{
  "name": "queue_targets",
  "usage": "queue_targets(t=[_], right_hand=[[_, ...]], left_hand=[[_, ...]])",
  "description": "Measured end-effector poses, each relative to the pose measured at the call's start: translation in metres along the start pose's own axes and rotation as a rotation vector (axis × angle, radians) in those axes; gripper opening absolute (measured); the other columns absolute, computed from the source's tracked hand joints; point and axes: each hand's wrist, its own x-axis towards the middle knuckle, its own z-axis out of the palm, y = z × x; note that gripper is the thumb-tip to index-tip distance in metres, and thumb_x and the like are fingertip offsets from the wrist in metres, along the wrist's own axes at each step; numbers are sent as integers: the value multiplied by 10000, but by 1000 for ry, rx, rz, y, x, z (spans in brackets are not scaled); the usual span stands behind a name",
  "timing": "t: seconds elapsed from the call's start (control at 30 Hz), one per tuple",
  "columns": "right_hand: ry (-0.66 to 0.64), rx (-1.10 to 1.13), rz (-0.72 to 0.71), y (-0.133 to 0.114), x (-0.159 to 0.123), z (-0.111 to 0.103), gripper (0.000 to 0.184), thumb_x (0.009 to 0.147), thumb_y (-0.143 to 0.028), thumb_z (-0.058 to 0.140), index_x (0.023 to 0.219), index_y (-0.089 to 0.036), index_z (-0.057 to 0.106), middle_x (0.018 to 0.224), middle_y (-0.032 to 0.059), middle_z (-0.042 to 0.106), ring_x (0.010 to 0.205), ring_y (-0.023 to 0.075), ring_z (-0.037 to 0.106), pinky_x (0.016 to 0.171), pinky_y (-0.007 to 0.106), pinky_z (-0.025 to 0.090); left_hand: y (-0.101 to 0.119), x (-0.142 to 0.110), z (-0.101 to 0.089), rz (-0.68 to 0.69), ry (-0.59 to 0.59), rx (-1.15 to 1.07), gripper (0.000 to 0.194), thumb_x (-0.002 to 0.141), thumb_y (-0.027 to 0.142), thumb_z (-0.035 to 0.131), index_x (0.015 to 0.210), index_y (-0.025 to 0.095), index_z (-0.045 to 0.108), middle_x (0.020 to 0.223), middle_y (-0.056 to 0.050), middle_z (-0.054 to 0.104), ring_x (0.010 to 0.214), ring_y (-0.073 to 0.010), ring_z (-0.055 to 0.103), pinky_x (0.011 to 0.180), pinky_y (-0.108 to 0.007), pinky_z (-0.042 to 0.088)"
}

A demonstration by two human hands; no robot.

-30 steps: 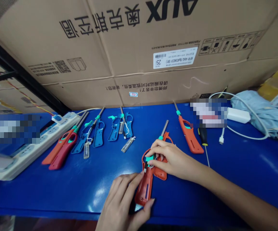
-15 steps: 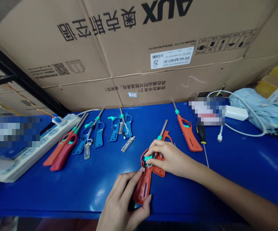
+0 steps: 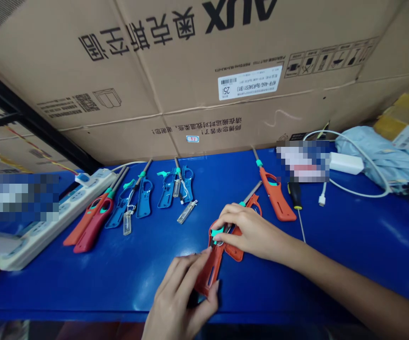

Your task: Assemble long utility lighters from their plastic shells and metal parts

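An opened orange-red gas lighter lies on the blue table in two halves. My left hand (image 3: 181, 295) grips the near shell half (image 3: 209, 271) by its handle, thumb on the right side and fingertips at the upper end. My right hand (image 3: 255, 233) pinches at the green trigger (image 3: 217, 234) where it sits in that half. Thin wires and a small black part show by its fingertips, partly hidden. The second shell half (image 3: 234, 251) lies under my right hand, and the metal tube (image 3: 253, 192) sticks out beyond it.
Blue opened lighters (image 3: 144, 198) and a loose clear fuel tank (image 3: 186, 212) lie left of centre. Red and orange lighters (image 3: 93, 226) rest beside a white power strip (image 3: 48, 222). To the right are an orange lighter (image 3: 277, 200), a screwdriver (image 3: 296, 196) and a white charger (image 3: 346, 163). Cardboard (image 3: 129, 118) stands behind.
The lighter has turned a little, its metal tube now leaning further right. Both hands keep nearly the same place and hold, with the left fingertips still close to the trigger.
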Motion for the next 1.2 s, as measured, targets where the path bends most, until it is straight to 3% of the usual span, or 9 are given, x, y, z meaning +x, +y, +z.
queue_targets(t=[0.6,0.83,1.2], right_hand=[[-19,-43,-27,4,-2,-6,131,803,-238,652,920,-206,700,876,37,649,898,187,552,811,317,437],[-25,-54,-12,3,-2,-7,115,809,-234,645,906,-200,696,887,30,659,904,183,554,809,314,435],[-88,-21,-10,4,-5,-8,115,813,-234,627,924,-208,642,899,9,650,914,166,551,789,303,438]], left_hand=[[1,-2,5,-60,67,55,389,824,228,609,1202,205,517,937,-44,608,836,-169,570,762,-281,489],[6,-1,8,-74,92,67,450,840,231,590,1275,199,478,853,-29,591,740,-146,563,693,-253,488],[7,-3,8,-113,100,52,397,837,253,606,1216,190,508,895,-40,598,781,-154,559,705,-255,483]])
